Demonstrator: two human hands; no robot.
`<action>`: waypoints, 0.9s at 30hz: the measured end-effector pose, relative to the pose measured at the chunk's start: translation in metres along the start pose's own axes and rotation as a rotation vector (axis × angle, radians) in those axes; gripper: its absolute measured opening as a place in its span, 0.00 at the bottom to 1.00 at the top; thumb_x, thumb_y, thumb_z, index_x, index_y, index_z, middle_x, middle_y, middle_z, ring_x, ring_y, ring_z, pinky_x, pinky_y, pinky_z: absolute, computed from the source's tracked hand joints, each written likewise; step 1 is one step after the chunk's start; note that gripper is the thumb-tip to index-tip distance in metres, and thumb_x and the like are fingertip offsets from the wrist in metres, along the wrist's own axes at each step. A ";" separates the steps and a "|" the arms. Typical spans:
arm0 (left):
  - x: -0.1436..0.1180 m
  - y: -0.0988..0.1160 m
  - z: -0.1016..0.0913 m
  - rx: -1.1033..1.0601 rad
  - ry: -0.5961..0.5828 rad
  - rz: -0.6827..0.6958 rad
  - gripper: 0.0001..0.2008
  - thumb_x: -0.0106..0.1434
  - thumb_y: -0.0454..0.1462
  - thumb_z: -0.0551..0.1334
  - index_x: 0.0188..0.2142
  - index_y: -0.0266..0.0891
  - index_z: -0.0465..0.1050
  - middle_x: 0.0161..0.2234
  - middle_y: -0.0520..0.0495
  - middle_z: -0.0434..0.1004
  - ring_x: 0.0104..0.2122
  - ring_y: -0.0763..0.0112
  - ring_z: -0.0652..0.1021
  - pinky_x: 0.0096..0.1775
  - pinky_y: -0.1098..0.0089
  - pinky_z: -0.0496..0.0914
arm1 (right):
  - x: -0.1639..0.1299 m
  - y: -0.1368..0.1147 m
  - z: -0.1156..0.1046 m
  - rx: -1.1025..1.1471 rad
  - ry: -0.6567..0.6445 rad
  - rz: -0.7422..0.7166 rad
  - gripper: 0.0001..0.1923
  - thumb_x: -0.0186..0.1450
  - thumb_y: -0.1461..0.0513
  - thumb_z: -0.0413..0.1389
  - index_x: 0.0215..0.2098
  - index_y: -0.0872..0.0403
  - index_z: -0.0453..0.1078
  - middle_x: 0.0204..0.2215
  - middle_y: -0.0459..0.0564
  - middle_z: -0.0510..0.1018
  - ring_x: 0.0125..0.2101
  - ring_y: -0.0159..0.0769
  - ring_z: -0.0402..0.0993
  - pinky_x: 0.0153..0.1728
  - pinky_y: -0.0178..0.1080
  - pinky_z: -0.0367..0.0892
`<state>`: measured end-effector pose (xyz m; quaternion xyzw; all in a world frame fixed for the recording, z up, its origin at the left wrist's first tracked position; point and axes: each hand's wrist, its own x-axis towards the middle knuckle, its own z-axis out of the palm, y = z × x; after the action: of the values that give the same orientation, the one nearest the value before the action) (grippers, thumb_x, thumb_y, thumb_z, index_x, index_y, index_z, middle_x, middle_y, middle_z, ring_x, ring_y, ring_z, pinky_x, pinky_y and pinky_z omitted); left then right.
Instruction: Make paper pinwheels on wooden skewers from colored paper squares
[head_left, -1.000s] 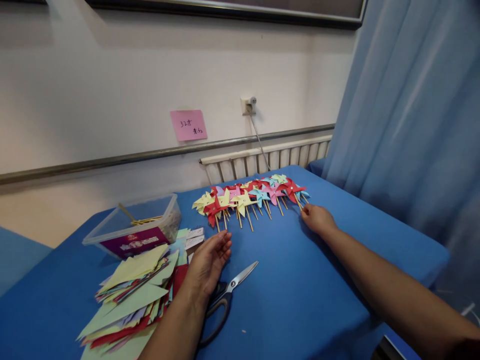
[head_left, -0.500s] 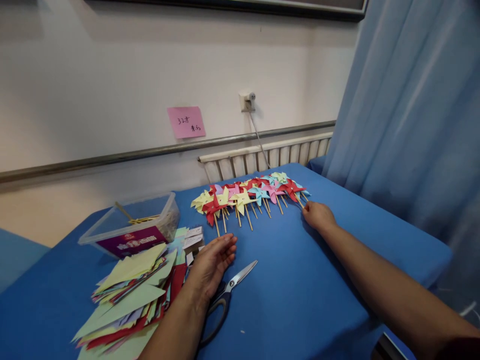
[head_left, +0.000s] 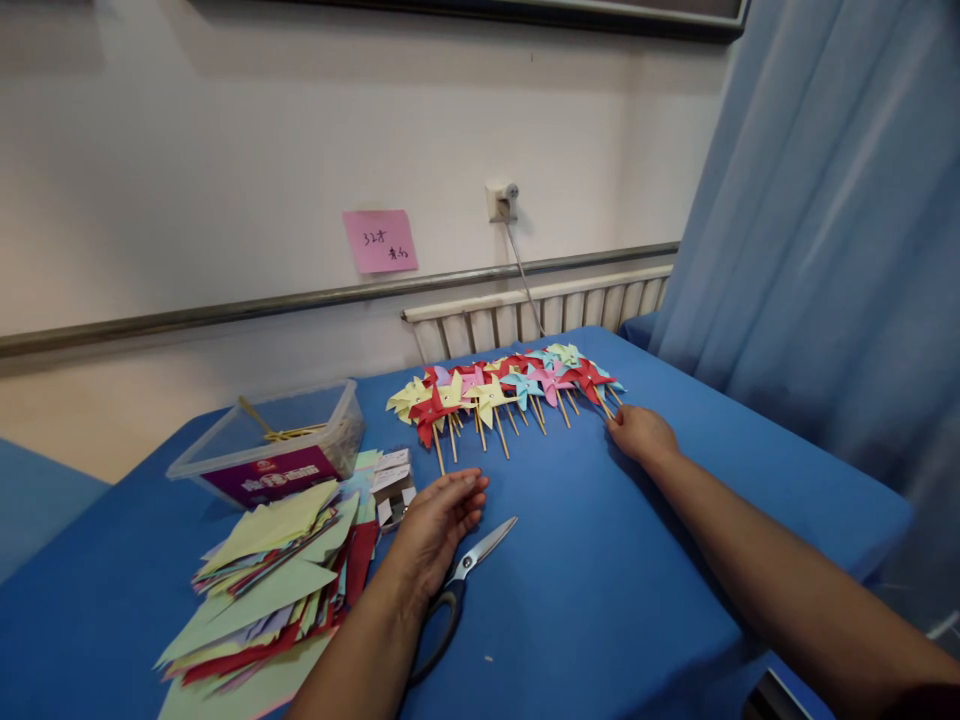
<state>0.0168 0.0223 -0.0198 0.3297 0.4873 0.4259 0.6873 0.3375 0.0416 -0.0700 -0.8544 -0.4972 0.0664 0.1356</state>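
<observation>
A pink note [head_left: 380,241] on the wall bears handwriting, seemingly "32" plus unclear characters. The plastic box's purple label [head_left: 264,472] is illegible.

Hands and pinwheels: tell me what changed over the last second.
The left hand slid forward over the scissors, fingers nearing the pinwheel sticks, open and holding nothing. The right hand stayed at the right end of the pinwheel row, fingertips at the last stick; its grip is not visible. The paper stack and plastic box did not move.
</observation>
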 end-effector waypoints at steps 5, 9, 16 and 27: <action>-0.002 0.000 0.001 0.018 -0.008 -0.004 0.08 0.53 0.30 0.67 0.34 0.33 0.76 0.36 0.38 0.80 0.26 0.72 0.78 0.29 0.74 0.72 | -0.001 -0.001 -0.001 0.005 -0.005 0.006 0.18 0.64 0.50 0.50 0.34 0.54 0.74 0.33 0.56 0.80 0.36 0.44 0.76 0.30 0.38 0.61; -0.003 -0.001 0.001 0.027 -0.021 -0.005 0.08 0.52 0.31 0.68 0.34 0.34 0.76 0.36 0.38 0.80 0.26 0.72 0.78 0.28 0.74 0.72 | -0.004 -0.003 -0.005 0.006 0.016 0.019 0.21 0.65 0.48 0.48 0.36 0.55 0.73 0.33 0.56 0.79 0.36 0.44 0.76 0.30 0.38 0.61; -0.001 -0.015 0.002 0.119 -0.099 0.062 0.11 0.49 0.32 0.70 0.34 0.34 0.76 0.34 0.39 0.80 0.25 0.73 0.77 0.27 0.75 0.69 | -0.031 -0.016 -0.009 0.089 0.285 -0.148 0.17 0.67 0.53 0.45 0.33 0.54 0.69 0.33 0.53 0.77 0.32 0.38 0.72 0.29 0.36 0.57; 0.002 -0.004 -0.008 0.045 0.078 0.304 0.12 0.47 0.37 0.69 0.31 0.34 0.75 0.28 0.44 0.79 0.23 0.76 0.74 0.28 0.75 0.66 | -0.119 -0.156 0.014 1.330 -0.352 -0.198 0.21 0.60 0.45 0.49 0.30 0.55 0.66 0.24 0.46 0.71 0.18 0.28 0.64 0.20 0.33 0.57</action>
<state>0.0103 0.0229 -0.0267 0.3983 0.4674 0.5267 0.5878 0.1450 0.0141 -0.0395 -0.5170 -0.4413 0.4818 0.5529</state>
